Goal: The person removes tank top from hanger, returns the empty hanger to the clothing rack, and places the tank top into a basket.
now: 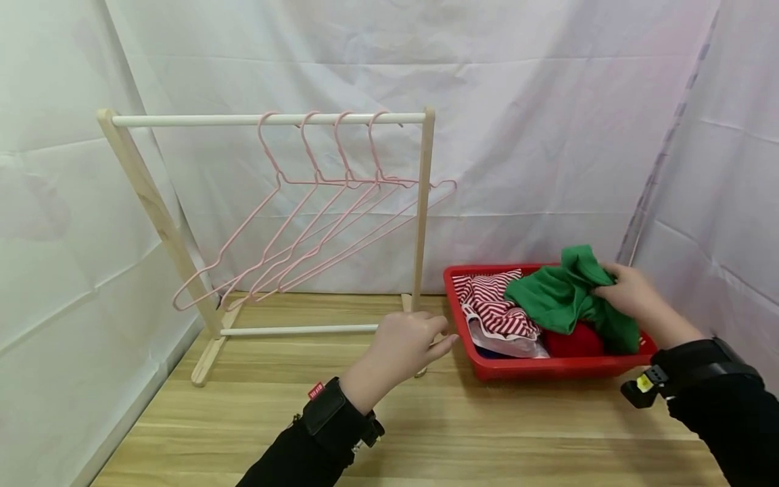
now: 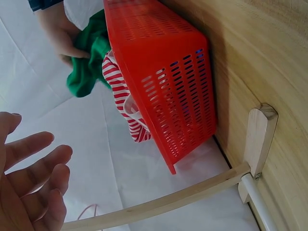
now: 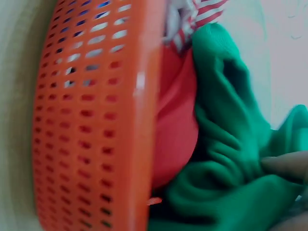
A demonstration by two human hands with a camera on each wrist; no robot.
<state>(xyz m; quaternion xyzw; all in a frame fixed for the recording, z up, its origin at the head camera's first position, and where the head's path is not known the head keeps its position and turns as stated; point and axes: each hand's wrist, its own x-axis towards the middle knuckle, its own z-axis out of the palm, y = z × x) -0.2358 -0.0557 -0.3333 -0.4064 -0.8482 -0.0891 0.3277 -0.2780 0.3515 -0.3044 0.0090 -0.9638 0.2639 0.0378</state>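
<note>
A green cloth garment [image 1: 562, 291] lies bunched over the right part of a red plastic basket [image 1: 554, 368]. My right hand [image 1: 633, 294] pinches it near its upper right edge; in the right wrist view its fingertips [image 3: 288, 164] press into the folds. Under and beside the green garment are a red-and-white striped garment [image 1: 496, 297] and a red cloth [image 1: 575, 340]. My left hand [image 1: 404, 341] hovers left of the basket with loosely bent fingers, and the left wrist view shows nothing in it.
On the left stands a wooden rack with a white rail [image 1: 201, 121]. Several pink hangers [image 1: 316, 179] hang from the rail, toward its right end. The rack's right foot [image 2: 260, 137] is close to the basket. White sheets surround the wooden table [image 1: 255, 419].
</note>
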